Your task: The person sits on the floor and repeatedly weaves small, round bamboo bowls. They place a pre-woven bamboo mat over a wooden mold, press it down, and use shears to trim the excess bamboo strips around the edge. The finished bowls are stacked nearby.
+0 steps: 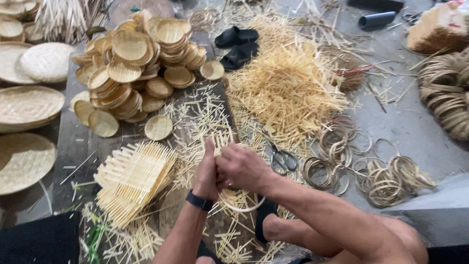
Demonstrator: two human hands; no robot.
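From the head view, the left hand [207,171] and right hand [242,168] are pressed close together over the floor. Their fingers are curled tight around a small woven mat [222,142] and a thin hoop [239,205] that hangs just below the hands. A black band [199,201] is on the left wrist. A stack of mats [132,181] lies to the left. Scissors [282,159] lie just right of the hands, near many rings [371,176]. A pile of little round baskets [139,63] sits farther away.

Pale straw-yellow woven mat [132,178], tan criss-cross weave discs [137,63], black sandals [238,45], perhaps dark grey scissors [282,159].
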